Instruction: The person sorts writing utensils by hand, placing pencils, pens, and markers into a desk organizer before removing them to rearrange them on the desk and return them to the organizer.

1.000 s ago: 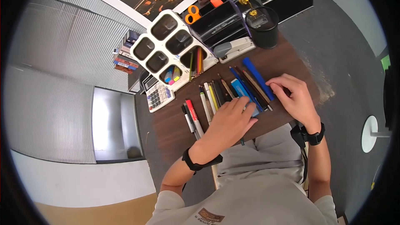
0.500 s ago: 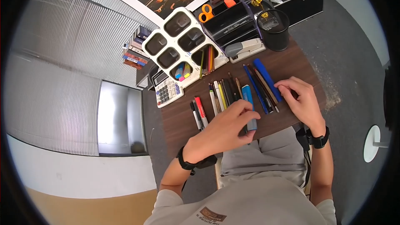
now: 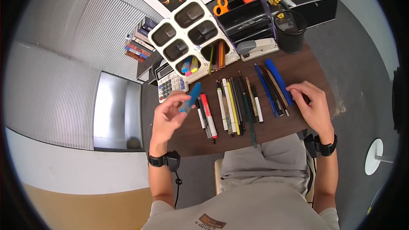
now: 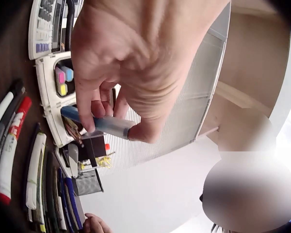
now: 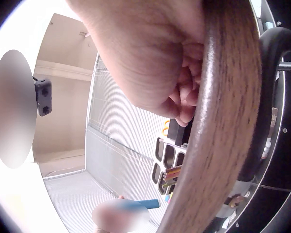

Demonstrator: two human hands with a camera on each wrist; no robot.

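Observation:
My left hand (image 3: 166,117) holds a slim blue case (image 3: 194,93) up over the left side of the desk, near the calculator. In the left wrist view, thumb and fingertips pinch the case (image 4: 106,126), blue at one end and greyish at the other. Below it lie black-capped pens and a red and white marker (image 3: 208,117). My right hand (image 3: 314,106) rests at the desk's right edge, fingers loosely bent, fingertips right at the lower end of a thick blue stick (image 3: 279,81). Beside that stick lie pencils and a blue pen (image 3: 265,87).
A row of pencils and pens (image 3: 232,106) lies mid-desk. Behind stands a white organizer (image 3: 211,21) with highlighters (image 3: 189,66) and colored pencils (image 3: 219,55). Around it are a calculator (image 3: 172,86), a stapler (image 3: 257,51), a black mesh cup (image 3: 291,36) and orange scissors (image 3: 220,7).
My left hand has lifted the blue case from among the pencils and carried it left, past the red marker. My right hand stays by the blue stick.

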